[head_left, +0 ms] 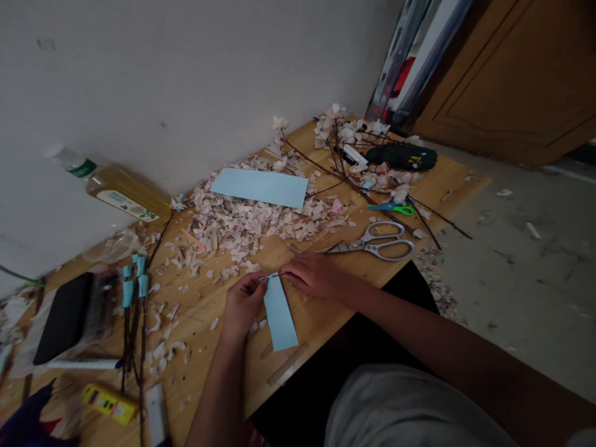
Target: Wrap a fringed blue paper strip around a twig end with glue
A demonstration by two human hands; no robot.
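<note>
A narrow light-blue paper strip (pixel 280 316) lies on the wooden table near its front edge. My left hand (pixel 243 300) pinches the top left corner of this strip. At the strip's top right, my right hand (pixel 310 275) has its fingers closed on a thin dark stick (pixel 278 274) that runs across the top end of the paper. A wider light-blue paper (pixel 259 187) rests on a heap of pale petal-like scraps (pixel 242 230) farther back. Large silver scissors (pixel 372 243) lie just beyond my right hand.
Branches with pale flowers (pixel 342 171), green-handled scissors (pixel 398 208) and a dark pouch (pixel 403 156) lie at the back right. At left are a bottle (pixel 125 195), sticks wrapped in blue (pixel 135 310), a black phone-like object (pixel 64 316) and a yellow box (pixel 110 403).
</note>
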